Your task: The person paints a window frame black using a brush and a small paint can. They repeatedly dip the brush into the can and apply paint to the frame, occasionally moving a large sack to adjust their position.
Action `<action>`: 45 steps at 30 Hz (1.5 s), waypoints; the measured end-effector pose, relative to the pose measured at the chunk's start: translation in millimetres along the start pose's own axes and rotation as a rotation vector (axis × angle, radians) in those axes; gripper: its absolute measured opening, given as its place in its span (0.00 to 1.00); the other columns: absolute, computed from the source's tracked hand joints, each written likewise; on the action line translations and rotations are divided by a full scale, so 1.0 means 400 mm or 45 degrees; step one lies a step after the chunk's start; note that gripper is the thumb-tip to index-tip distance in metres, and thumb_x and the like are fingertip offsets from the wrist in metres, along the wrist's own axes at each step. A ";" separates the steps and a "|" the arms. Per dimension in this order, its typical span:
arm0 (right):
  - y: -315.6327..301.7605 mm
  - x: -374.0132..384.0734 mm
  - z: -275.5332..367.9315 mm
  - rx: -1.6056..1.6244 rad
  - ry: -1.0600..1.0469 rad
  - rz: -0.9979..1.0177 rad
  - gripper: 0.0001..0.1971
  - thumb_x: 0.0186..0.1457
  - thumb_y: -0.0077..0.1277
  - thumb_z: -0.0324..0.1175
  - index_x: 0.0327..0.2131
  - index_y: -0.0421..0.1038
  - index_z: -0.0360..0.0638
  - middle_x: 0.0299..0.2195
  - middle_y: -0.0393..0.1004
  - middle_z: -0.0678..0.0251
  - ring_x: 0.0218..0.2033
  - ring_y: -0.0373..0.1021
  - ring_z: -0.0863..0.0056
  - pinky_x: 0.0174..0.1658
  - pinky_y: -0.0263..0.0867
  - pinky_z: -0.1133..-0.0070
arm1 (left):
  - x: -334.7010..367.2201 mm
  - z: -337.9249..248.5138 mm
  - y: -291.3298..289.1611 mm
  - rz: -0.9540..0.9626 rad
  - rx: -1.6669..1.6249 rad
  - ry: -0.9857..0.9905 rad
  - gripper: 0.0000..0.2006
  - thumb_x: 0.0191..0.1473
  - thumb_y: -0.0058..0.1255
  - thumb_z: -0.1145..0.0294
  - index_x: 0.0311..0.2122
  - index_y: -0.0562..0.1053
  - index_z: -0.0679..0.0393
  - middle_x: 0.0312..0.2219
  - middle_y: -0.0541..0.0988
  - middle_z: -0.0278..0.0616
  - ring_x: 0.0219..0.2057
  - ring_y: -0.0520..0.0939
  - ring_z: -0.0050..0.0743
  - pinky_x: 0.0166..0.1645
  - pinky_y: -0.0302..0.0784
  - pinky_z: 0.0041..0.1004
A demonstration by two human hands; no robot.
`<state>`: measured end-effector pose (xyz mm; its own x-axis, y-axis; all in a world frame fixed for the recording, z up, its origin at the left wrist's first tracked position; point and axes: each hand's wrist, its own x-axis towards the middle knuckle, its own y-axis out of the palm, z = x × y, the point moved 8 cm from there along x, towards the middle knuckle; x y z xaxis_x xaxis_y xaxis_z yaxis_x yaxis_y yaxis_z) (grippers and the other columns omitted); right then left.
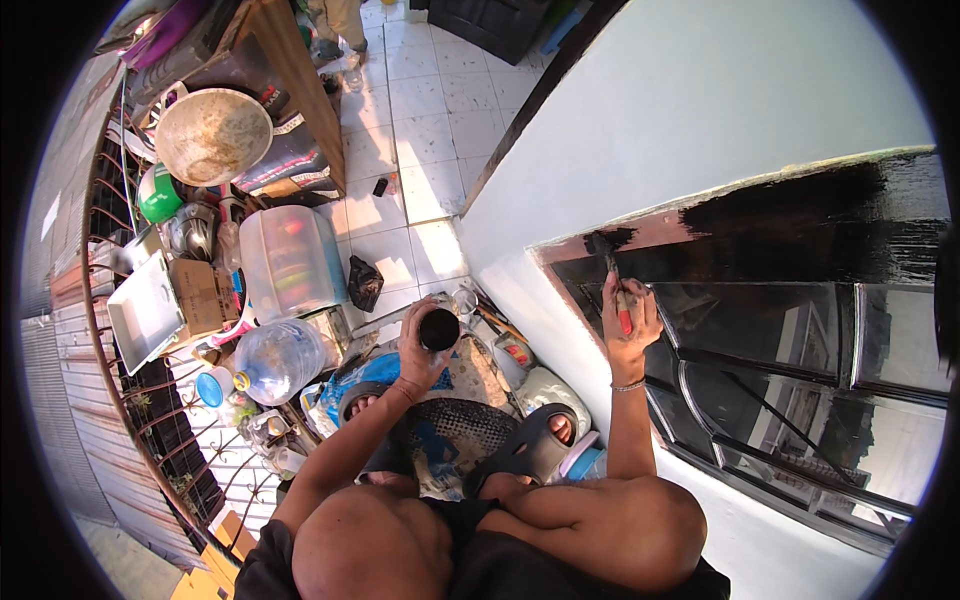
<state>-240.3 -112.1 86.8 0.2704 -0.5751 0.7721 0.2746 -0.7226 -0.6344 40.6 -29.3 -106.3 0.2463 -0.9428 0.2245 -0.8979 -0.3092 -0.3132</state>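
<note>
My right hand (630, 318) is closed round the red handle of a paintbrush (622, 300). The dark bristles touch the frame of a window (655, 235) on the right wall. Black paint covers much of this frame's wide board, while its near corner shows a pinkish-brown strip. In front of my body, my left hand (413, 340) grips a small round container of black paint (439, 330), its open top facing up. The fingers wrap round its side, and the palm is partly hidden.
Below me are my dark clogs (540, 445) and a blue sack (350, 375). On the left stand a clear plastic bin (290, 258), a large water bottle (280, 360), a cardboard box (200, 295) and a dirty basin (213, 137) beside a curved metal railing (110, 360). Another person's legs (340, 25) show far off.
</note>
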 end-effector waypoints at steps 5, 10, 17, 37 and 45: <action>-0.041 -0.012 0.025 0.092 0.218 -0.012 0.10 0.54 0.66 0.28 0.26 0.72 0.40 0.29 0.80 0.64 0.25 0.78 0.70 0.28 0.74 0.76 | -0.004 0.010 -0.009 -0.012 0.007 -0.020 0.34 0.41 0.72 0.75 0.55 0.69 0.56 0.53 0.75 0.50 0.56 0.76 0.54 0.59 0.75 0.42; 0.049 -0.038 0.025 0.255 0.100 0.126 0.15 0.50 0.66 0.22 0.24 0.66 0.44 0.35 0.80 0.64 0.31 0.80 0.70 0.29 0.77 0.76 | 0.006 -0.005 0.006 0.007 0.040 0.020 0.34 0.43 0.71 0.74 0.56 0.68 0.56 0.53 0.75 0.50 0.55 0.76 0.55 0.59 0.75 0.42; -0.035 -0.007 0.017 0.059 0.172 -0.050 0.13 0.52 0.65 0.22 0.28 0.67 0.42 0.32 0.79 0.64 0.29 0.80 0.67 0.28 0.76 0.75 | 0.007 -0.010 -0.019 -0.068 0.100 0.009 0.32 0.43 0.72 0.73 0.54 0.69 0.56 0.50 0.77 0.49 0.51 0.79 0.52 0.57 0.76 0.42; -0.080 0.026 0.053 0.194 0.018 -0.045 0.14 0.44 0.72 0.23 0.32 0.76 0.42 0.33 0.80 0.65 0.32 0.79 0.66 0.33 0.78 0.74 | 0.009 -0.016 0.002 -0.031 0.107 0.003 0.31 0.44 0.72 0.72 0.54 0.69 0.56 0.49 0.77 0.49 0.51 0.79 0.53 0.56 0.75 0.42; -0.201 0.136 0.059 0.015 -0.050 -0.258 0.09 0.49 0.69 0.23 0.32 0.77 0.41 0.33 0.80 0.65 0.32 0.79 0.70 0.35 0.78 0.75 | 0.005 -0.005 -0.013 -0.036 0.098 -0.017 0.31 0.45 0.72 0.72 0.54 0.69 0.57 0.48 0.77 0.48 0.50 0.80 0.52 0.55 0.76 0.41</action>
<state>-225.8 -76.1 179.1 0.2443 -0.4029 0.8821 0.3380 -0.8172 -0.4668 45.0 -29.5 -102.4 0.2769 -0.9349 0.2220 -0.8598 -0.3442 -0.3773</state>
